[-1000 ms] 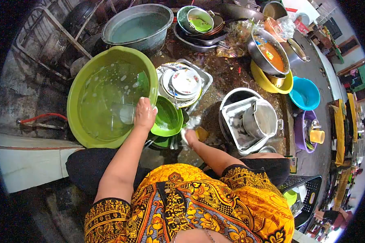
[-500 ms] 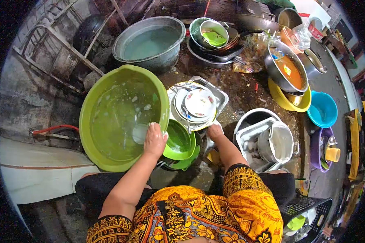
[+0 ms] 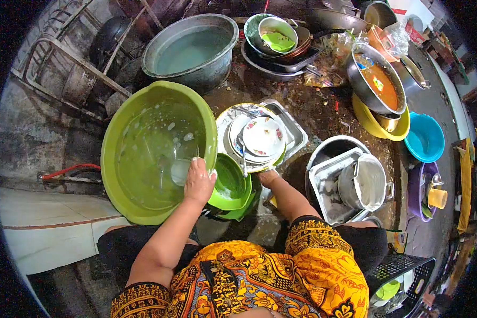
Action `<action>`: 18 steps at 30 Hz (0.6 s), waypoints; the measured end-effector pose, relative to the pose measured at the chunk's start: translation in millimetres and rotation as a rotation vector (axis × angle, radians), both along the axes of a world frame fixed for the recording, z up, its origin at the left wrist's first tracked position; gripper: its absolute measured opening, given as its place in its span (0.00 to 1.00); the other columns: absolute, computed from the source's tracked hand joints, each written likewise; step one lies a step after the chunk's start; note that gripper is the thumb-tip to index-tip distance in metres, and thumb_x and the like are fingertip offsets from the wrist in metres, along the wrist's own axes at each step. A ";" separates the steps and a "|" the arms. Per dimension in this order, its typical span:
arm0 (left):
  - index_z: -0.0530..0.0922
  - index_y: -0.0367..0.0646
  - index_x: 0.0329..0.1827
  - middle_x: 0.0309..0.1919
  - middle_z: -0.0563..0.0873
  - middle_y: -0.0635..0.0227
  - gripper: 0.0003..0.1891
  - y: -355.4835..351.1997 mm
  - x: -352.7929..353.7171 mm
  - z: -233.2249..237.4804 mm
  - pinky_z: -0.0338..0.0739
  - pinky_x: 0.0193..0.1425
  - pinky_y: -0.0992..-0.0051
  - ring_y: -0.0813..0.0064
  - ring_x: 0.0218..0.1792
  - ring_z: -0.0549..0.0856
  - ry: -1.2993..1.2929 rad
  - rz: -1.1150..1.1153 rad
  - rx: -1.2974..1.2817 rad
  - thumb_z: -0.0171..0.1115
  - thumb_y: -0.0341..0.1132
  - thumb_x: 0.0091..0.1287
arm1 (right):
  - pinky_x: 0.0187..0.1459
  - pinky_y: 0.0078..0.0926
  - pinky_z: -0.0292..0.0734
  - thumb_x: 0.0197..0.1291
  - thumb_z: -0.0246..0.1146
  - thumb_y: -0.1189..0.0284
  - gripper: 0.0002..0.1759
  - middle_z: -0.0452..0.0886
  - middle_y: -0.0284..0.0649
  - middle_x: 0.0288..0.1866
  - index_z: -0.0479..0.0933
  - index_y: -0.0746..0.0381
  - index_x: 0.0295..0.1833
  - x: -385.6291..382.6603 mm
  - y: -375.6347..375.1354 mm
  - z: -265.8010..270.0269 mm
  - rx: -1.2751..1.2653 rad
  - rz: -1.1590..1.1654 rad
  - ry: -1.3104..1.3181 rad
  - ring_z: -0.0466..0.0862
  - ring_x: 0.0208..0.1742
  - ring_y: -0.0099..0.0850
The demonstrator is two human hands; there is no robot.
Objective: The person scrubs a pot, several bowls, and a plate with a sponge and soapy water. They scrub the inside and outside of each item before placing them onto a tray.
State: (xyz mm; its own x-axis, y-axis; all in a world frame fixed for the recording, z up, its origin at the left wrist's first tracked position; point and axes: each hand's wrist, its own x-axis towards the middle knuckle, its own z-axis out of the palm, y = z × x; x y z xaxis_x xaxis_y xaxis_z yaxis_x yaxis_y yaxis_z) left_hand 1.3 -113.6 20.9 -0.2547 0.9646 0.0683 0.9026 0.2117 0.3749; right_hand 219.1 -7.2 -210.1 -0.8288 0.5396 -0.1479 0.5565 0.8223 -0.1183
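My left hand (image 3: 199,182) grips the rim of a small green bowl (image 3: 230,184) held beside the big green basin (image 3: 122,183) of soapy water. A glass lies under the water in the basin, just left of that hand. My right hand (image 3: 268,177) reaches to the near edge of a stack of white floral plates and bowls (image 3: 263,137) that sits on a metal tray (image 3: 297,135); its fingers are partly hidden under the stack's rim. More green dishes lie below the held bowl.
A large metal pot of water (image 3: 193,47) stands behind the basin. Stacked dirty bowls (image 3: 278,34), a pot of orange sauce (image 3: 379,79) on a yellow basin, a blue basin (image 3: 424,139), a metal pot in a tray (image 3: 358,185) and a black crate (image 3: 403,281) surround me.
My right hand has moved from low near the green bowl up to the near edge of the plate stack. My left hand has kept hold of the green bowl.
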 end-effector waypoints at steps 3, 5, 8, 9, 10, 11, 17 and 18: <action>0.65 0.32 0.46 0.45 0.70 0.46 0.21 0.1 0.4 1.0 0.67 0.55 0.59 0.47 0.49 0.72 -0.008 0.000 0.001 0.64 0.31 0.53 | 0.66 0.36 0.59 0.56 0.48 0.70 0.21 0.70 0.49 0.62 0.75 0.63 0.54 4.0 -16.6 29.3 -0.044 0.049 -0.222 0.67 0.64 0.43; 0.65 0.32 0.45 0.45 0.70 0.46 0.20 0.0 2.2 2.4 0.67 0.55 0.59 0.47 0.49 0.72 -0.011 0.011 0.007 0.63 0.31 0.53 | 0.67 0.36 0.57 0.57 0.48 0.70 0.22 0.69 0.48 0.63 0.73 0.62 0.56 9.5 -27.5 31.4 -0.318 -0.125 -0.122 0.67 0.64 0.42; 0.65 0.33 0.45 0.46 0.70 0.46 0.20 -0.1 1.3 3.1 0.67 0.55 0.59 0.47 0.49 0.71 -0.051 0.019 -0.002 0.63 0.31 0.54 | 0.70 0.35 0.52 0.59 0.47 0.67 0.28 0.59 0.46 0.70 0.61 0.59 0.66 23.5 -39.7 -6.5 -0.383 -0.134 -0.107 0.58 0.70 0.40; 0.65 0.33 0.45 0.46 0.70 0.46 0.20 0.4 1.3 4.4 0.67 0.55 0.59 0.47 0.49 0.71 -0.060 0.018 0.003 0.63 0.31 0.54 | 0.70 0.35 0.50 0.59 0.47 0.66 0.28 0.58 0.45 0.70 0.60 0.58 0.67 27.5 -44.8 5.0 -0.346 -0.171 -0.038 0.56 0.71 0.39; 0.65 0.33 0.44 0.46 0.70 0.46 0.20 1.1 -0.4 7.0 0.67 0.55 0.59 0.47 0.49 0.72 -0.061 0.018 -0.014 0.63 0.31 0.54 | 0.70 0.35 0.50 0.59 0.47 0.66 0.28 0.58 0.45 0.70 0.60 0.58 0.67 33.5 -49.1 7.5 -0.340 -0.174 -0.047 0.56 0.71 0.39; 0.65 0.33 0.44 0.46 0.70 0.47 0.19 0.1 0.3 8.3 0.67 0.55 0.59 0.48 0.49 0.72 -0.061 0.020 -0.031 0.63 0.31 0.54 | 0.70 0.36 0.50 0.59 0.47 0.67 0.28 0.60 0.45 0.69 0.61 0.59 0.66 43.1 -55.5 13.0 -0.175 -0.063 -0.026 0.58 0.71 0.38; 0.66 0.33 0.44 0.46 0.70 0.47 0.19 0.2 -2.5 9.8 0.68 0.54 0.59 0.48 0.48 0.72 -0.079 0.027 -0.049 0.63 0.31 0.54 | 0.68 0.37 0.52 0.59 0.47 0.66 0.26 0.65 0.45 0.66 0.66 0.60 0.63 35.6 -48.8 75.8 -0.199 0.078 -0.164 0.62 0.68 0.38; 0.66 0.33 0.44 0.46 0.70 0.47 0.19 -0.4 -2.1 9.5 0.68 0.54 0.59 0.48 0.48 0.72 -0.077 0.034 -0.042 0.63 0.31 0.54 | 0.68 0.37 0.53 0.59 0.48 0.65 0.25 0.65 0.46 0.66 0.66 0.60 0.63 36.3 -49.5 87.5 -0.247 0.088 -0.197 0.62 0.67 0.38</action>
